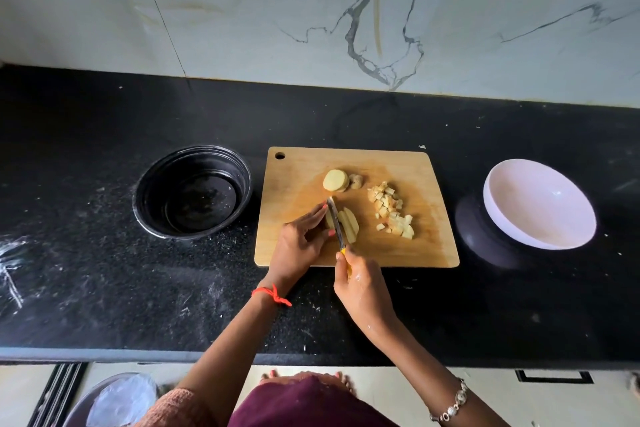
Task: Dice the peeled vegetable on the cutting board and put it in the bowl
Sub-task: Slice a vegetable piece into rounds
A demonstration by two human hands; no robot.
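The left hand [304,239] is pinching the slices [349,225] on the board [398,163]; the right hand [360,284] is gripping the knife [335,220], its blade cutting into them.

Diced pile [391,210] is crowding the cutting board's [398,163] right half. Counter strip [450,184] is lying open, it seems, between board and white bowl [540,204].
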